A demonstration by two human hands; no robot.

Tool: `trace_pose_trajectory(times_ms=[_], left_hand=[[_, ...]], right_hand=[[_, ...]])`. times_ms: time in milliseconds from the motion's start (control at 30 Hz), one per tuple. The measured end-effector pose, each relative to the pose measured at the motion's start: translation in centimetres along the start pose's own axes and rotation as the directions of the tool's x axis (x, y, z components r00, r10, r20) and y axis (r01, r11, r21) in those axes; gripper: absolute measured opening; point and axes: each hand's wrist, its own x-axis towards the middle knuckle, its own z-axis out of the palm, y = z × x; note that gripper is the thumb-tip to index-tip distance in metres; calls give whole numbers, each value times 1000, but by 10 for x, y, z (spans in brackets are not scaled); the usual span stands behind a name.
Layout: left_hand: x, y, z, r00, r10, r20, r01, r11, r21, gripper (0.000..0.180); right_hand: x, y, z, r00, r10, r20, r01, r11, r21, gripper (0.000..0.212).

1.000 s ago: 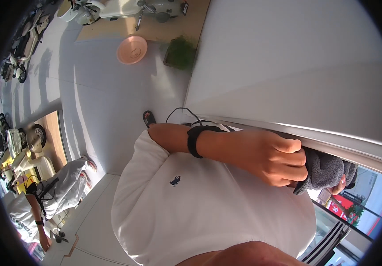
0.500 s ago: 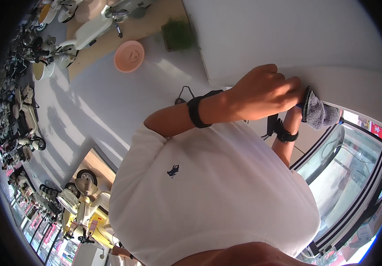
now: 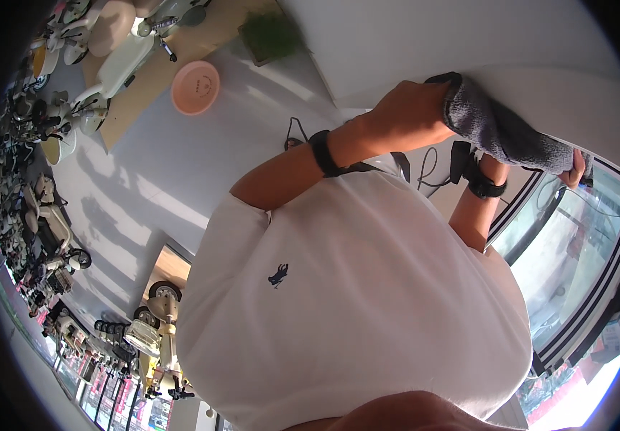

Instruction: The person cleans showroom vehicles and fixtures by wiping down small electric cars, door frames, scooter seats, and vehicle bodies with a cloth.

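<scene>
A grey towel (image 3: 515,133) stretches between my two hands, bunched and twisted in its middle, beside a white surface. My left hand (image 3: 425,108) is closed on one end, with the fingertips hidden by the cloth. Most of my right hand (image 3: 576,170) is behind the towel; its fingers show wrapped around the far right end. Black bands circle both wrists.
A white panel (image 3: 410,43) rises beyond my hands. On the right stands a glass-topped case (image 3: 576,251) with dark-striped edges. A pink basin (image 3: 195,87) and a green plant box (image 3: 270,37) sit on the floor. Scooters (image 3: 126,65) line the left side.
The towel was bunched small between my hands and is now drawn out long. My left hand has moved up and slightly left, my right hand to the right.
</scene>
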Motion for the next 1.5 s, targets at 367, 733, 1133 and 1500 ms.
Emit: trace_pose_trajectory(times_ms=[367,733,1133,1500], left_hand=[[-58,-31,23,987,-147,57,153,981,-119,21],[-2,16,-36,893,-253,373,389,851,-354,20],[-21,10,-11,786,-213,580,451,839,-304,27],[20,25,-31,824,-156,545,434,793,-428,25]], right_hand=[[-4,2,7,942,-256,-215,222,960,-168,53],[-23,20,-3,972,200,122,-214,971,111,39],[-49,40,21,841,437,319,-527,798,294,41],[-19,81,3,666,654,359,-628,233,742,43]])
